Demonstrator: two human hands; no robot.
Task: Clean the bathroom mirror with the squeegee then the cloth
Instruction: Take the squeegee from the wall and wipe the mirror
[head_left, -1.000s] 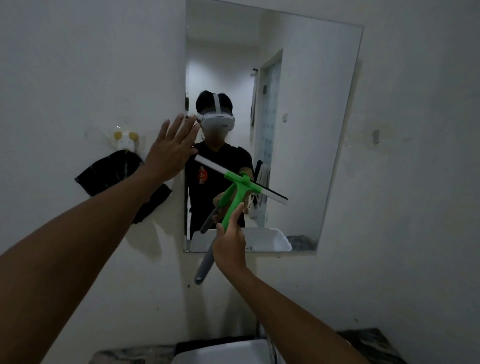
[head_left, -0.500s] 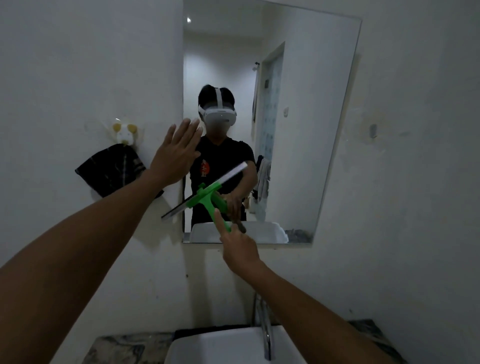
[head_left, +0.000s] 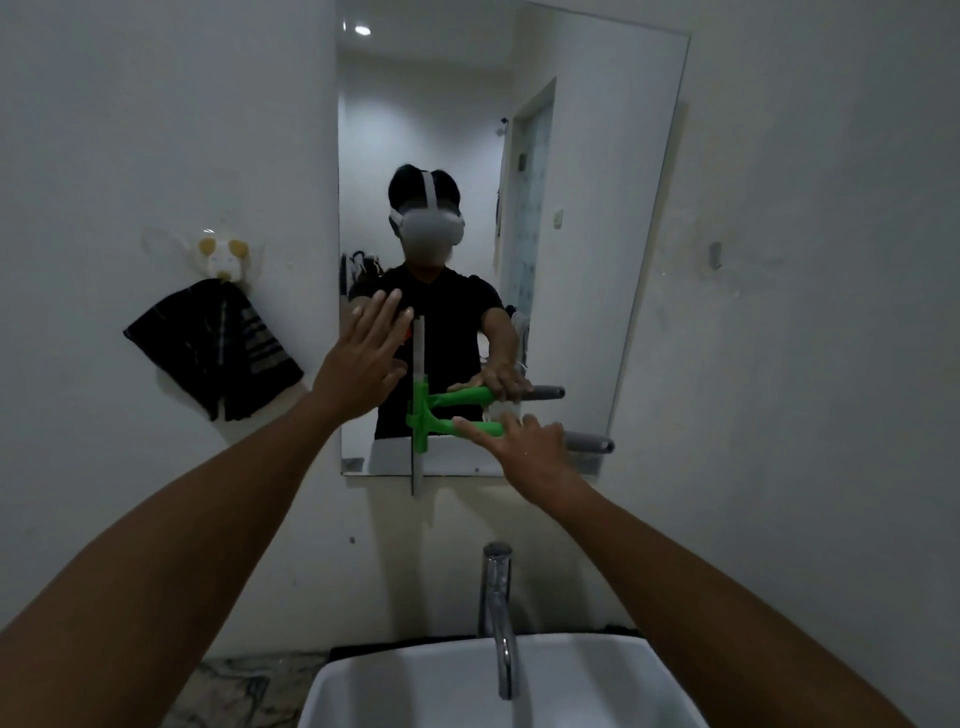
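Observation:
A tall frameless mirror (head_left: 597, 208) hangs on the white wall. My right hand (head_left: 530, 452) grips the green squeegee (head_left: 441, 427) by its handle, which lies level with its grey end pointing right. The blade stands upright against the mirror's lower left part, its lower tip past the bottom edge. My left hand (head_left: 363, 364) is spread flat with fingers apart at the mirror's left edge, just left of the blade top. A dark striped cloth (head_left: 218, 348) hangs from a wall hook to the left of the mirror.
Below the mirror a chrome tap (head_left: 497, 613) rises over a white basin (head_left: 467, 691). A marbled counter (head_left: 234, 686) shows at the basin's left. An animal-shaped hook (head_left: 224, 255) holds the cloth. A small grey fitting (head_left: 716, 255) sits on the wall at right.
My right hand has turned the squeegee from a slant to blade-upright and swung the handle out to the right. My left hand slid right onto the mirror edge. The view dropped toward the basin.

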